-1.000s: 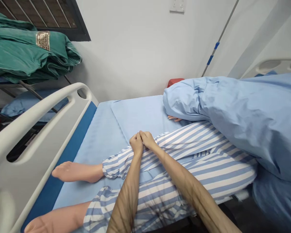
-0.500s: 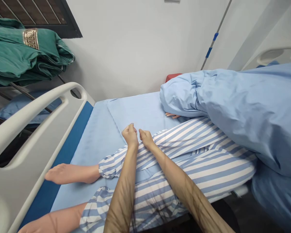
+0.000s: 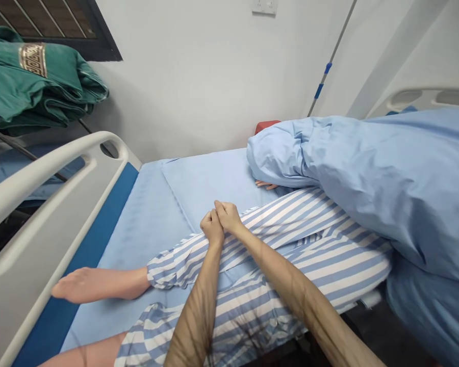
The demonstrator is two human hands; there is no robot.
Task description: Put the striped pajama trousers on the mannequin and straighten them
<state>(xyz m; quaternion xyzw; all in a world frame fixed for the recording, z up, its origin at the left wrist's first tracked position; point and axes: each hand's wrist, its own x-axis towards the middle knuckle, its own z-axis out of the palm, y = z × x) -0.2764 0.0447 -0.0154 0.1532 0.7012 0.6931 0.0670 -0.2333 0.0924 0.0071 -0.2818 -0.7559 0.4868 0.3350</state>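
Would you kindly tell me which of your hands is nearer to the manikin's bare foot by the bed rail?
Your left hand is nearer: it rests on the striped trouser leg, up the leg from the manikin's bare foot. Your right hand touches it, on the side farther from the foot.

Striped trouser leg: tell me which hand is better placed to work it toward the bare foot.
Left, likely: the left hand sits nearer the cuff and bare foot; the right hand lies farther up the striped trouser leg.

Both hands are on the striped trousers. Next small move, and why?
Probably draw the striped trousers toward the bare foot: the left hand and right hand pinch them together, and the cuff stops well short of that foot.
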